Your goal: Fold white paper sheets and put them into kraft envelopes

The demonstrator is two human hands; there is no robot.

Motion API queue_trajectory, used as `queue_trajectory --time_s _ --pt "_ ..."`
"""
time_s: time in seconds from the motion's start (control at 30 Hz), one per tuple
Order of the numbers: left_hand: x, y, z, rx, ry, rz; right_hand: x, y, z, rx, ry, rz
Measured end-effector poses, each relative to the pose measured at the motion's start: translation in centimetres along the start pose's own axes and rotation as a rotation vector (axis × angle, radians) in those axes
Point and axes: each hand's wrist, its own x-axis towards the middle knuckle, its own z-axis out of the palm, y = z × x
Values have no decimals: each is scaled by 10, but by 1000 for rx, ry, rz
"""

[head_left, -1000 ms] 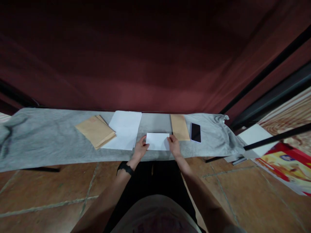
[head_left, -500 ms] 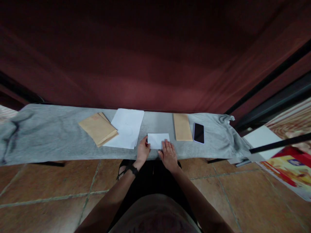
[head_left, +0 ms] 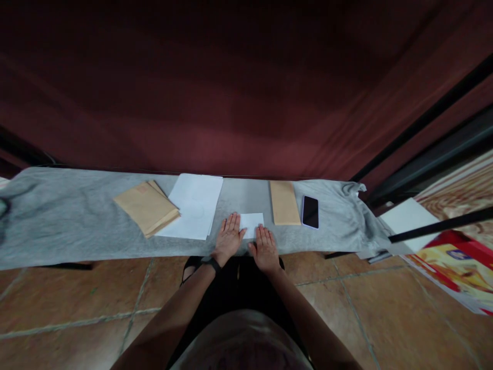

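Observation:
A small folded sheet of white paper (head_left: 251, 224) lies on the grey cloth directly in front of me. My left hand (head_left: 229, 236) rests flat over its left end, fingers stretched out and pointing away from me. At the lower right corner of the paper, my right hand (head_left: 265, 249) also lies flat with its fingers extended. To the left is a stack of larger white sheets (head_left: 196, 205), partly overlapped by several brown envelopes (head_left: 146, 205). Another brown envelope (head_left: 285, 203) lies to the right of the folded paper.
A phone (head_left: 310, 211) with a dark screen lies right of the single envelope. Grey cloth (head_left: 88, 231) covers the narrow table, with a dark red panel (head_left: 231, 128) behind it. On the floor at right stands a red and yellow box (head_left: 458, 267).
My left hand has gone from pinching the paper's left edge to lying flat on it. My right hand stays near the right corner. The view has shifted slightly.

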Motion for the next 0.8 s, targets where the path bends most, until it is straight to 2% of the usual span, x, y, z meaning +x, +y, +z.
queue_trajectory --time_s 0.07,0.13,0.2,0.33,0.43,0.57,0.67,0.8 --pt "1 -10 -3 2 5 -23 0 0 0 5 5 5" --pt "1 -11 -5 -5 34 -57 0 0 -1 13 6 2" --pt "3 -1 -7 -36 55 -46 1 0 0 16 2 -1" --pt "13 35 -6 -149 -54 193 -1 1 3 4 -7 -15" --pt "19 44 -3 -152 -91 208 -2 2 4 3 12 -28" --pt "15 18 -4 -171 -6 -7 -1 0 2 7 39 -27" --pt "14 -3 -12 -308 73 -201 0 -2 1 4 32 2" --pt "24 -7 -27 -592 79 -442 2 -4 -2 2 10 25"
